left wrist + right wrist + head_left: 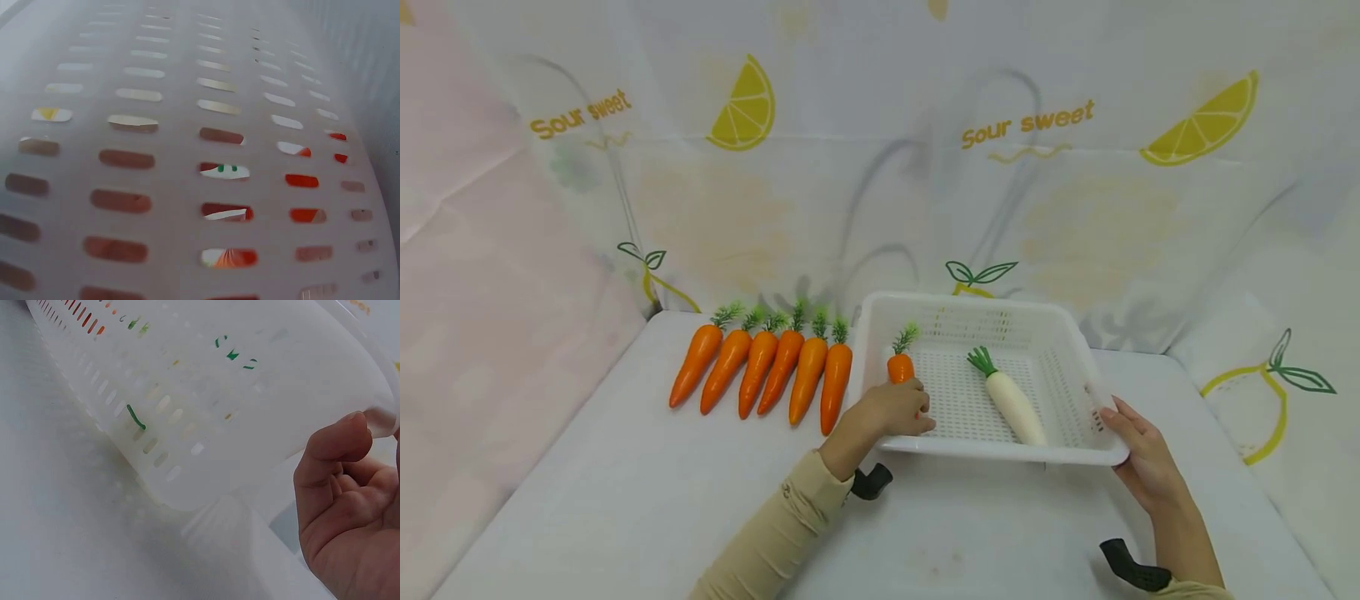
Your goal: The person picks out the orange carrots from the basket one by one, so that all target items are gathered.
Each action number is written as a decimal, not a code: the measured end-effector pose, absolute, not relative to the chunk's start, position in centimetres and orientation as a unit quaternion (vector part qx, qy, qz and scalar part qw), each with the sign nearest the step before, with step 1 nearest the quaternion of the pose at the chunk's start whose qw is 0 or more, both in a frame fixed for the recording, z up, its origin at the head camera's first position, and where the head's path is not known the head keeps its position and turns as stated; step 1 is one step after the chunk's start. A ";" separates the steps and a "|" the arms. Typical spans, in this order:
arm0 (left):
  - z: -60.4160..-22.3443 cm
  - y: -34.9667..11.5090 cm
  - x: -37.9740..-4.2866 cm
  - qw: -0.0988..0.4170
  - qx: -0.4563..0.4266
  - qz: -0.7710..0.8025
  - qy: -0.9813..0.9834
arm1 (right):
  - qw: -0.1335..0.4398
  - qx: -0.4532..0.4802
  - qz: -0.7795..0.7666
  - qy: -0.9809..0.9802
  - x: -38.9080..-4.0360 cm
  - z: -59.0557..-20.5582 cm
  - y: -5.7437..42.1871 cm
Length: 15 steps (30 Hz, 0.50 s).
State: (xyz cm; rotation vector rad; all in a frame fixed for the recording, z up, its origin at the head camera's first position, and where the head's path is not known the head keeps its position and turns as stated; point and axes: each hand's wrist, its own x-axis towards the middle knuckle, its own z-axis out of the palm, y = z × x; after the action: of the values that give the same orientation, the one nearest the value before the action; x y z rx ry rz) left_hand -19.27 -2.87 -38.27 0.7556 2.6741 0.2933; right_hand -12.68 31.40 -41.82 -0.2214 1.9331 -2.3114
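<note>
My left hand (pixel 891 410) reaches over the near left rim of a white plastic basket (pixel 985 451) and grips an orange carrot (pixel 900 368) inside it. The carrot's leafy green top points away from me, and its lower part is hidden by the fingers. A white radish (pixel 1017 408) with a green top lies in the basket, to the right of the carrot. At the near right corner, my right hand (pixel 347 494) holds the basket by its rim. Through the slotted basket wall (pixel 181 187), the left wrist view shows bits of orange and skin.
Several carrots (pixel 773 371) lie side by side on the white tabletop (pixel 625 500), left of the basket, tops pointing away. A printed cloth (pixel 865 208) hangs behind the table. Black curved pieces (pixel 872 482) sit at both wrists.
</note>
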 end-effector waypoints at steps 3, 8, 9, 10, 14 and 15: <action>-38.3 -2.8 -19.2 0.168 0.264 0.103 0.944 | 0.063 -0.076 -0.765 0.637 -12.7 -41.8 31.4; -38.3 -2.8 -19.1 0.142 0.270 0.116 0.945 | 0.063 -0.075 -0.766 0.635 -12.6 -41.8 31.4; -38.3 -2.8 -19.0 0.135 0.270 0.121 0.946 | 0.061 -0.075 -0.765 0.636 -12.6 -41.8 31.4; -38.3 -2.8 -19.0 0.126 0.269 0.127 0.946 | 0.061 -0.074 -0.765 0.637 -12.5 -41.8 31.5; -38.3 -2.7 -19.0 0.084 0.257 0.164 0.949 | 0.062 -0.074 -0.762 0.641 -12.4 -41.7 31.6; -38.3 -2.7 -19.0 0.073 0.255 0.174 0.948 | 0.062 -0.072 -0.761 0.642 -12.4 -41.8 31.6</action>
State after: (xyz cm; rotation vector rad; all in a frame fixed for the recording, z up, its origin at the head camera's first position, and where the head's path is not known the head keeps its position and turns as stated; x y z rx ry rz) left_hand -19.04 -2.70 -38.27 0.7651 2.8479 0.5223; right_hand -12.43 31.57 -41.76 -0.2181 1.9396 -2.3011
